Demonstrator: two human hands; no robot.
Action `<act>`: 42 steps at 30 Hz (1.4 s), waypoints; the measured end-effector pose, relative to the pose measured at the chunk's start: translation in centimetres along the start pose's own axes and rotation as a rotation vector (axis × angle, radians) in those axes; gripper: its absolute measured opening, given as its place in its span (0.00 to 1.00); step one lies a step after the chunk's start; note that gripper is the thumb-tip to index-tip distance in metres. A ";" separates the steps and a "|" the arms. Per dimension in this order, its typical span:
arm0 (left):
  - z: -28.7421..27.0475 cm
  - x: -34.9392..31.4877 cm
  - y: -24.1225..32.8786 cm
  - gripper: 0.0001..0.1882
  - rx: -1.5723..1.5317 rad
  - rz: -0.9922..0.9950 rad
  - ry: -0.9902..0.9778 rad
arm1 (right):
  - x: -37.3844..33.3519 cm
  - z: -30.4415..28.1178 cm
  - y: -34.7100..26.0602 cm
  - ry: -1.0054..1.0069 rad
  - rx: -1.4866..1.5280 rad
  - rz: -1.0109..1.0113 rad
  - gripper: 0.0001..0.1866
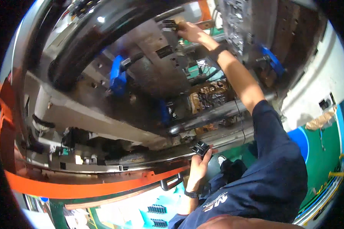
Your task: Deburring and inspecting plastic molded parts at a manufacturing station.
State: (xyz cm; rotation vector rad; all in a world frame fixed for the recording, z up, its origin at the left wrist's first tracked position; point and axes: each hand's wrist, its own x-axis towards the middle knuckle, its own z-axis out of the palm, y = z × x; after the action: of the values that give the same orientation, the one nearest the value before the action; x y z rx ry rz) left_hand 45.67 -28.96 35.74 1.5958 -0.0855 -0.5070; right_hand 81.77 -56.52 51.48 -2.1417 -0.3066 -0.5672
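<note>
My left hand, low in the middle, has its fingers closed round a black molded plastic part. It is held just in front of the machine's lower edge. My right arm stretches far up into the machine. There my right hand pinches a similar black ribbed part, beside a large dark metal mold block. Whether that part still touches the metal I cannot tell. Both wrists wear dark bands.
Round metal bars cross the machine opening. Blue clamps stick out from the mold faces. An orange-red rail curves along the front, with a black handle. Black ribbed parts lie on a light surface below.
</note>
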 end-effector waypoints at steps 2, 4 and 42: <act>0.6 0.9 -0.4 0.16 0.056 -0.008 -0.035 | 1.1 -1.1 1.8 0.161 -0.357 -0.144 0.23; 0.6 1.6 -0.1 0.17 0.206 0.045 -0.079 | 0.8 -1.5 3.2 0.325 -0.120 -0.191 0.18; -17.1 -39.6 -42.3 0.11 0.927 -0.741 1.274 | -67.4 50.9 -21.6 -1.557 -0.035 0.106 0.11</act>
State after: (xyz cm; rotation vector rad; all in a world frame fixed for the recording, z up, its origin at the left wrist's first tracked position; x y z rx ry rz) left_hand 6.01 5.33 5.63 2.5754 1.4519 0.1460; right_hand 29.02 -3.48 6.59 -2.1689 -0.9666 1.2748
